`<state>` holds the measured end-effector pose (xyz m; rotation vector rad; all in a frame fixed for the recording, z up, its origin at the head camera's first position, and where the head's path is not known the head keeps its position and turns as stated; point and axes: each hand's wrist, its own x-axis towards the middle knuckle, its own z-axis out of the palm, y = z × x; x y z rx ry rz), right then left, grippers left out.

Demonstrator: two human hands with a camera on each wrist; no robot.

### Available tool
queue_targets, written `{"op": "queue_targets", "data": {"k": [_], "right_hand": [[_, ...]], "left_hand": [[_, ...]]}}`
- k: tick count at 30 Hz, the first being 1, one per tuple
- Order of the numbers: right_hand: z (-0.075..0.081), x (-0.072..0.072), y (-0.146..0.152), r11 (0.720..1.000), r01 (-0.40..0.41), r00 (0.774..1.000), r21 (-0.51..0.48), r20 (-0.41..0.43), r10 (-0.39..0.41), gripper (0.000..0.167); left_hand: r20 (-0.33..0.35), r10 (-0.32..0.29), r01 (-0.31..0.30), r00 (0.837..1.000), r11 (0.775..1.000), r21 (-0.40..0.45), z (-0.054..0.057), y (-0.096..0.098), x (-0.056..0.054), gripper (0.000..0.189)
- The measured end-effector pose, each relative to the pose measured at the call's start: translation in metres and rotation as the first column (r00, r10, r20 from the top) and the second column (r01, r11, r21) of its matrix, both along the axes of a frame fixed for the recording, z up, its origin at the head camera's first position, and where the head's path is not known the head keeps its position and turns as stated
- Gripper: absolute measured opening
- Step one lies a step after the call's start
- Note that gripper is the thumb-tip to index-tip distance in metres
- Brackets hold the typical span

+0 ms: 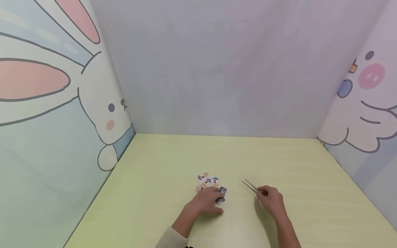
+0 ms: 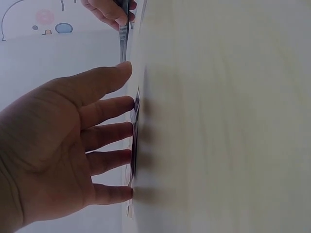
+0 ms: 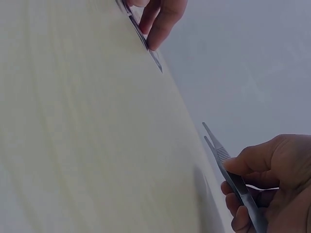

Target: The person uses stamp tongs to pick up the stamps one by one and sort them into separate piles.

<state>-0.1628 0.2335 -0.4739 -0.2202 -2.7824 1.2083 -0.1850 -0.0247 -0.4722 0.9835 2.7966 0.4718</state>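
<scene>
Several small printed paper pieces, like stamps or stickers (image 1: 203, 177), lie in a loose overlapping cluster on the table. My left hand (image 1: 206, 201) rests on the near part of them, fingertips down and thumb spread to the side. In the left wrist view the fingers of that hand (image 2: 58, 141) are extended, touching the thin pieces at the table surface. Two darker pieces (image 1: 221, 201) stick out by its fingers. To the right, my right hand (image 1: 273, 199) pinches metal tweezers (image 3: 223, 158) just above the table. The tweezers' tips are apart with nothing between them, pointing toward the far left.
The pale yellow-green table (image 1: 149, 158) is bounded by a grey back wall (image 1: 217, 69). Cartoon-printed side walls stand at left (image 1: 46, 155) and right (image 1: 372, 120).
</scene>
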Motion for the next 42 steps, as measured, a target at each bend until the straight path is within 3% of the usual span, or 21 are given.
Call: {"op": "queue_targets", "data": {"k": [16,34,42], "right_hand": [[0.004,-0.002,-0.018,0.989,-0.146,0.989,0.005,0.014,0.146,0.015],[0.002,-0.005,-0.028,0.977,-0.212,0.977,0.012,0.027,0.212,0.015],[0.002,-0.006,-0.031,0.964,-0.266,0.964,0.007,0.034,0.265,0.014]], "left_hand": [[-0.012,0.002,-0.003,1.000,1.000,-0.005,0.002,0.001,0.000,0.047],[-0.002,-0.006,0.006,1.000,1.000,0.025,-0.001,0.001,0.000,0.047],[0.010,-0.016,0.016,1.000,1.000,0.018,0.005,0.000,0.002,0.047]]}}
